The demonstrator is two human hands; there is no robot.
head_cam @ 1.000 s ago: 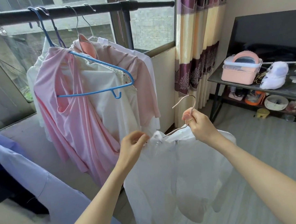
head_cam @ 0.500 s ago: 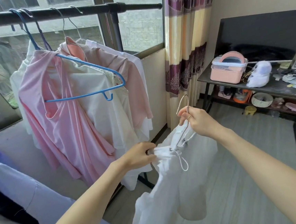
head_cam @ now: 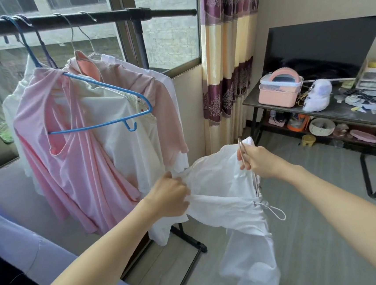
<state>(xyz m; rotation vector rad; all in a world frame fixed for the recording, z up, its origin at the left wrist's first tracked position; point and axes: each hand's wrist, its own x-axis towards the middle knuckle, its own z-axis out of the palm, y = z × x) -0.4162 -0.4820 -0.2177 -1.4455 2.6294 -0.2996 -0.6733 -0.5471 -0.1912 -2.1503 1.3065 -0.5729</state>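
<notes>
Daylight from the window fills a room corner where a clothes rail (head_cam: 78,19) runs along the glass. Below the rail's free end, nearer the camera, the white garment (head_cam: 218,185) is stretched between both hands. The right grip (head_cam: 256,161) is clenched round a thin metal hanger (head_cam: 242,151) that runs down into the cloth. The left grip (head_cam: 172,196) grasps a bunched fold, on the side nearer the rail.

To do this well, I judge: hold the hanger steady, ease one shoulder along at a time, and mind the cord loop (head_cam: 274,210), which could snag.

On the rail hangs a pink top (head_cam: 68,153) on a blue hanger (head_cam: 102,125). Right of the rail, past the curtain (head_cam: 228,69), a worktop (head_cam: 338,113) carries a pink box (head_cam: 279,92).

Cloth buries most of the metal hanger. I cannot tell whether the garment is going on or coming off, and its hem is cut off below.
</notes>
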